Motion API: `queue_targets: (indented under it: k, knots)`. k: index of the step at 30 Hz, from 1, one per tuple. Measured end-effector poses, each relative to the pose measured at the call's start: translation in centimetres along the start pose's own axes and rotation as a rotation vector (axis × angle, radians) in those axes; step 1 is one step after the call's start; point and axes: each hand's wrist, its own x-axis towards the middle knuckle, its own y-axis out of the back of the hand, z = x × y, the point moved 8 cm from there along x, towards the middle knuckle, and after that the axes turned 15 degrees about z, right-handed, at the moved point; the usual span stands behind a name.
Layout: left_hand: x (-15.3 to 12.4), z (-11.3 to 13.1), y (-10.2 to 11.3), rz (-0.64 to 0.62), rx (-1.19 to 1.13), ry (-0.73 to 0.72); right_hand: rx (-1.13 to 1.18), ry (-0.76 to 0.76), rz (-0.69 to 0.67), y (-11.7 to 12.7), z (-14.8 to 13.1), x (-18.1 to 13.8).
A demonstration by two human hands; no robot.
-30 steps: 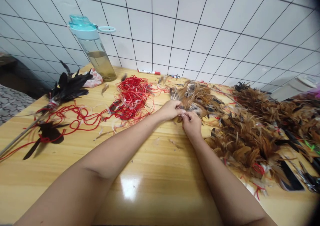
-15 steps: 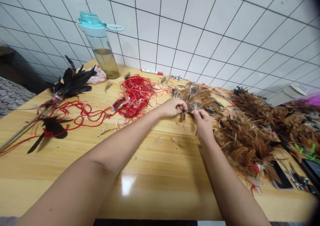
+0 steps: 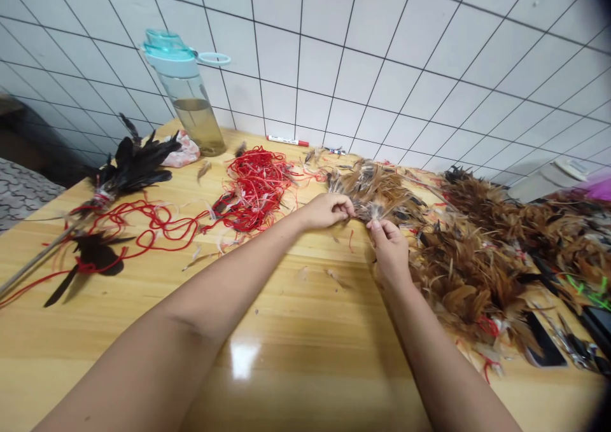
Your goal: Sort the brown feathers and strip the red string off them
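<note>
My left hand pinches the near end of a bunch of brown feathers lying on the wooden table. My right hand pinches the same bunch just to the right, fingertips at its base. A larger heap of brown feathers spreads to the right of both hands. Left of my left hand lies a tangle of red string.
A clear bottle with a teal lid stands at the back by the tiled wall. A black feather duster on a stick and loose red cord lie at left. A red marker lies at the wall. Scissors rest at far right.
My right hand has shifted a little right and nearer, away from my left hand, still at the base of the feather bunch. The left hand stays about where it was.
</note>
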Motion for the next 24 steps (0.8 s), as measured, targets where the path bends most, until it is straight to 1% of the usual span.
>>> queue_targets:
  k: [1,3,5,6,8,12,16,20,22,24]
  knots:
    - [0.0,0.0,0.2,0.005,-0.067,0.031,-0.008,0.004,0.011,0.1,0.4,-0.1]
    - [0.1,0.0,1.1,0.073,-0.108,0.045,-0.043,0.031,0.001,0.1,0.8,-0.4]
    - [0.1,0.2,2.0,0.152,-0.014,0.03,-0.076,0.059,-0.027,-0.1,0.9,-0.6]
    - [0.1,0.3,2.1,0.164,0.059,0.018,-0.083,0.067,-0.035,-0.1,0.9,-0.7]
    - [0.0,0.6,1.7,0.138,0.209,-0.021,-0.075,0.068,-0.037,-0.1,1.0,-0.6]
    - [-0.4,1.0,0.1,0.037,0.488,-0.146,-0.059,0.061,-0.028,-0.1,1.4,-0.5]
    - [-0.9,1.1,-1.0,-0.047,0.669,-0.207,-0.052,0.045,-0.019,-0.2,1.5,-0.5]
    - [-1.2,1.4,-1.4,-0.093,0.714,-0.227,-0.048,0.046,-0.019,-0.1,1.2,-0.5]
    - [-1.1,1.5,-1.2,-0.063,0.658,-0.211,-0.053,0.052,-0.013,-0.1,1.1,-0.5]
    - [-0.9,1.5,-0.7,-0.009,0.552,-0.163,-0.059,0.059,-0.008,0.0,1.0,-0.5]
